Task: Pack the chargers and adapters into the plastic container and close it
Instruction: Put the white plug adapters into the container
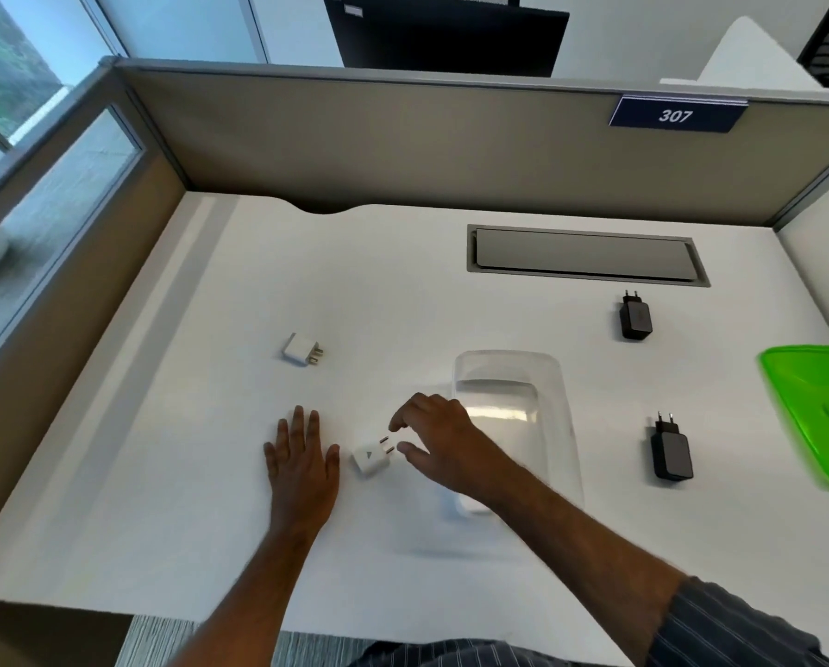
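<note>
A clear plastic container [554, 392] stands open in the middle of the white desk, and something white shows inside it under my right forearm. Its green lid [817, 411] lies at the right edge. A white adapter [371, 458] with two round pins lies between my hands. My right hand [439, 438] hovers just right of it, thumb and forefinger apart around the pins, not gripping. My left hand [302, 462] rests flat on the desk just left of it, fingers spread. Another white charger [302, 350] lies further back on the left. Two black chargers [635, 316] [671, 452] lie right of the container.
A grey cable hatch [586, 255] is set into the desk at the back right. Beige partition walls [403, 146] enclose the desk at the back and left, with a "307" sign [675, 115] on the back one.
</note>
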`<move>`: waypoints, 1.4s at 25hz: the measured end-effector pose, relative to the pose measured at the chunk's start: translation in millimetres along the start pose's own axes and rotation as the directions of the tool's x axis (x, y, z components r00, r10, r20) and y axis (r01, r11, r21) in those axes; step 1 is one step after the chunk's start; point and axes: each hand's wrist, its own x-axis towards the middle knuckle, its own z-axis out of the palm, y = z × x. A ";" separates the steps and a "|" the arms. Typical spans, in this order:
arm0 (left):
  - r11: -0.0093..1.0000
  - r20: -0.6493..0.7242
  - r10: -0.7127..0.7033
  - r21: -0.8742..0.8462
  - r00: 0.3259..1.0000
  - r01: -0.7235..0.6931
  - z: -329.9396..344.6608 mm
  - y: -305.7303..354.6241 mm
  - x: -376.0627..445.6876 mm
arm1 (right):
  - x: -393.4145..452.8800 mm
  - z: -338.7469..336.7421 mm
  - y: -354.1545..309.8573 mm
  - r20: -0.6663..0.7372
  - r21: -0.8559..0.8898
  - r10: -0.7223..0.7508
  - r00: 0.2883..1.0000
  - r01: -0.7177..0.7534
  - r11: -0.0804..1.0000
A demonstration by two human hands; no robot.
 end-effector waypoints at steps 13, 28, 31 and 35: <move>0.993 0.001 -0.003 0.119 1.000 0.003 12.3 -11.5 -4.8 | 48.0 63.2 -27.9 0.316 -0.396 -0.065 0.947 0.194 0.898; 0.995 -0.007 0.012 0.099 1.000 -0.012 10.7 -12.1 -6.0 | 22.9 -29.9 -16.1 -0.028 -0.268 -0.095 0.995 0.084 0.960; 0.997 0.008 0.019 0.081 1.000 -0.019 7.0 -9.8 -6.5 | 7.2 -57.9 -0.1 -0.074 -0.171 0.010 0.997 -0.023 0.985; 0.998 0.013 0.008 0.063 1.000 -0.009 1.3 -6.2 -7.0 | -21.3 -81.4 24.4 -0.072 -0.137 0.144 0.987 -0.153 0.979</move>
